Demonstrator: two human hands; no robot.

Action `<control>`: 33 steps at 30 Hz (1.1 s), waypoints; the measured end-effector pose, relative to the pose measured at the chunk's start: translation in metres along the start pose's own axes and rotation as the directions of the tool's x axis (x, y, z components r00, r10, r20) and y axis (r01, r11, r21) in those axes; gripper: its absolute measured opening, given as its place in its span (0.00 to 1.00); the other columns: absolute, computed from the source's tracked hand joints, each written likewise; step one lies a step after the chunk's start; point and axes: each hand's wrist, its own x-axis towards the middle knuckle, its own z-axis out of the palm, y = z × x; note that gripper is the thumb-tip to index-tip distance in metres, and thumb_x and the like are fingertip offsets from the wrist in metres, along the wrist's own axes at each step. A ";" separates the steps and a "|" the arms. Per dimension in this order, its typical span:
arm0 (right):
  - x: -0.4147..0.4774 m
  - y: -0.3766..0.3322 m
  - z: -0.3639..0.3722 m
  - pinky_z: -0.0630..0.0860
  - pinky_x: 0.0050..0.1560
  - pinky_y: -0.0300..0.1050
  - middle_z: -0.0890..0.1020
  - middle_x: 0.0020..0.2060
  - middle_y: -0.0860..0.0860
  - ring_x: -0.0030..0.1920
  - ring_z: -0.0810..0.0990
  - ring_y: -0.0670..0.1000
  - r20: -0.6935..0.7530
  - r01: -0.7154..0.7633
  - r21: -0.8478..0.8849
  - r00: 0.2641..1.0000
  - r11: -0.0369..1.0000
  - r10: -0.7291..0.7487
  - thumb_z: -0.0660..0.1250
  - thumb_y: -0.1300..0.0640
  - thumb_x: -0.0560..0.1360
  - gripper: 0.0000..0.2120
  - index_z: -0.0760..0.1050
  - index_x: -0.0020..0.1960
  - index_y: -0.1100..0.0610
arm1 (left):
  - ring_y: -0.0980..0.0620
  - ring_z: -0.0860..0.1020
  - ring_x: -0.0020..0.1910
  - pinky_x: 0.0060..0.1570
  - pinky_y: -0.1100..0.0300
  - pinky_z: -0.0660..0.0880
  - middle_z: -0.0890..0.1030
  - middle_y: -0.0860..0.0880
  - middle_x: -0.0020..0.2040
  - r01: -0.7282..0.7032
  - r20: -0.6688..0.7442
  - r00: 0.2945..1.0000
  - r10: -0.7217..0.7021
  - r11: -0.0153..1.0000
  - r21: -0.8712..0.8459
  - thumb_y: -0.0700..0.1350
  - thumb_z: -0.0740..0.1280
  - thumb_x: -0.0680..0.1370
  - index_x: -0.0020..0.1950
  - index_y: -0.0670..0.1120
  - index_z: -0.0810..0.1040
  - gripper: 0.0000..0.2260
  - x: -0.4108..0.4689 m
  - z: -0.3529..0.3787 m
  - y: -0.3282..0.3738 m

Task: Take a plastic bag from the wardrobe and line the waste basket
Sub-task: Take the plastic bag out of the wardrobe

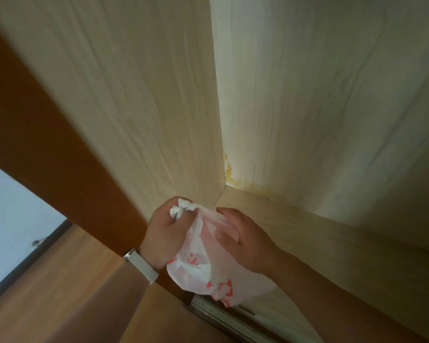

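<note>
A white plastic bag [208,273] with red print hangs just in front of the pale wooden wardrobe [159,107] near its bottom corner. My left hand [166,233], with a white watch strap on the wrist, grips the bunched top of the bag. My right hand [248,241] lies on the bag's upper right side, and part of its fingers shows through the thin plastic. The waste basket is not in view.
A dark orange-brown wardrobe edge [35,144] runs diagonally on the left. A metal sliding-door rail [223,318] lies along the wardrobe's bottom front. Wooden floor [72,293] spreads at the lower left, beside a white wall [8,219].
</note>
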 end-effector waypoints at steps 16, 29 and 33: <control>-0.017 -0.031 0.014 0.74 0.60 0.44 0.73 0.62 0.41 0.60 0.74 0.41 0.075 0.193 0.201 0.975 0.960 -0.211 0.55 0.36 0.76 0.26 0.66 0.70 0.45 | 0.57 0.75 0.32 0.33 0.62 0.73 0.77 0.53 0.32 0.010 -0.274 0.962 -0.002 1.000 0.029 0.46 0.71 0.76 0.37 0.49 0.75 0.10 -0.053 -0.019 0.032; -0.020 -0.071 0.072 0.76 0.62 0.44 0.71 0.62 0.34 0.60 0.74 0.40 0.311 0.319 0.146 0.884 0.936 -0.350 0.55 0.35 0.80 0.19 0.62 0.69 0.38 | 0.57 0.80 0.31 0.30 0.69 0.73 0.80 0.57 0.31 0.167 -0.530 0.839 -0.124 0.985 0.032 0.52 0.68 0.77 0.40 0.46 0.77 0.11 -0.115 -0.067 0.012; -0.016 -0.099 0.100 0.72 0.62 0.39 0.68 0.62 0.31 0.61 0.71 0.37 0.383 0.403 0.148 0.819 0.903 -0.428 0.56 0.37 0.80 0.19 0.62 0.70 0.38 | 0.57 0.76 0.26 0.27 0.64 0.72 0.78 0.52 0.27 0.182 -0.633 0.759 -0.152 0.983 -0.018 0.48 0.71 0.77 0.35 0.40 0.75 0.15 -0.144 -0.100 0.000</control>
